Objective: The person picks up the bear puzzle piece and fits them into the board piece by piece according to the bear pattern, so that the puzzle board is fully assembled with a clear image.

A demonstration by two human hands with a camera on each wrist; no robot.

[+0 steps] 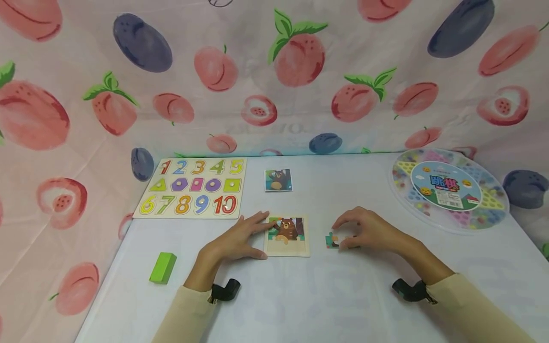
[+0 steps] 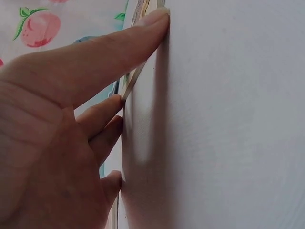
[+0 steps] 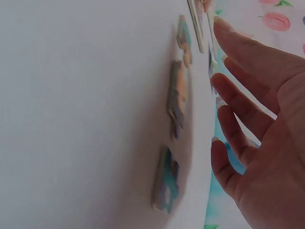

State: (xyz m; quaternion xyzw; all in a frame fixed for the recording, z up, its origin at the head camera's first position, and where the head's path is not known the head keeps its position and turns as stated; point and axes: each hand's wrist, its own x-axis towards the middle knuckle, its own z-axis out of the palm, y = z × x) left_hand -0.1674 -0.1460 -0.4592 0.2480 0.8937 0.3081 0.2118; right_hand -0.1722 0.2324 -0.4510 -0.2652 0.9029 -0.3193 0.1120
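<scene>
A small wooden bear puzzle tray lies flat, with bear pieces set in its upper part and bare wood along the bottom. My left hand rests at its left side, thumb by the lower left corner and forefinger reaching over the picture. In the left wrist view the thumb touches the tray's edge. My right hand hovers with parted fingers over loose puzzle pieces right of the tray. The right wrist view shows three puzzle pieces on the table, apart from that hand, which holds nothing.
Behind the tray lies a bear picture card. A number-and-shape board is at the back left, with a green block in front of it. A round Chinese checkers set sits at the back right, near a fruit-print curtain.
</scene>
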